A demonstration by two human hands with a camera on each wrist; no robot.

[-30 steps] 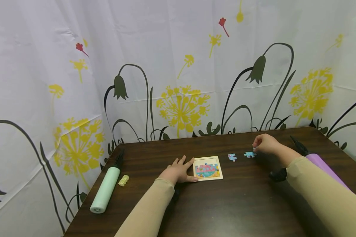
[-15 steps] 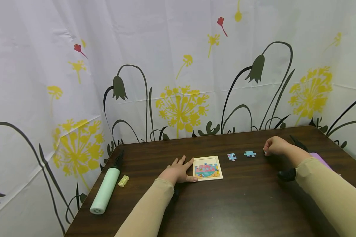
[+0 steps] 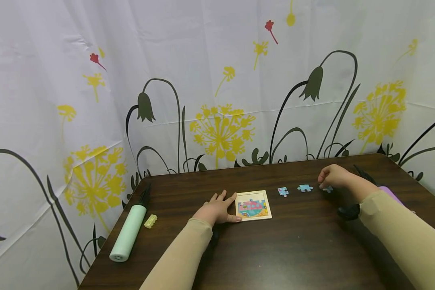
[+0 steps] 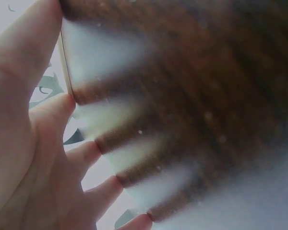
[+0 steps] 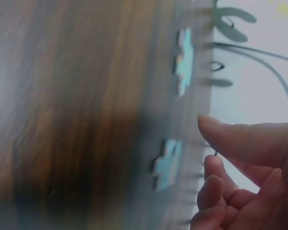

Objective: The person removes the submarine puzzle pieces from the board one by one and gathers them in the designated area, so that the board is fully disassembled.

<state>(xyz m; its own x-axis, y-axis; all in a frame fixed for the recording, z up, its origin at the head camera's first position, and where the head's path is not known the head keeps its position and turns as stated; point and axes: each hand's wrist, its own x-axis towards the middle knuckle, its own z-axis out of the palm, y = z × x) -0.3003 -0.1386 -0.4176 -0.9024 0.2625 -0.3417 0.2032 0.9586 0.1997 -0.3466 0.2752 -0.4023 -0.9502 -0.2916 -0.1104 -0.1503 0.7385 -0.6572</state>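
My left hand [image 3: 216, 209] lies spread on the table, with thumb and index finger at the left edge of a small wooden puzzle tray [image 3: 262, 218]. Part of a pink, green and yellow picture [image 3: 253, 209] is assembled inside it. In the left wrist view the fingertips touch the dark wood and the tray's thin edge [image 4: 66, 64] shows by the thumb. My right hand [image 3: 335, 177] hovers over a blue puzzle piece [image 3: 328, 189] on the table. The right wrist view shows its thumb and loosely curled fingers apart, with the piece [image 5: 168, 165] below them.
Two more puzzle pieces, a middle one [image 3: 305, 188] and a left one [image 3: 283, 191], lie right of the tray. At left are a mint-green cylinder [image 3: 128, 233] with a black end and a yellow block [image 3: 150, 221]. A purple object [image 3: 391, 194] sits behind the right sleeve. A flowered curtain [image 3: 217, 80] hangs behind.
My right hand has moved right from beside the middle piece, set a puzzle piece on the table and let it go, then lifted slightly back. The left hand has stayed at the tray.
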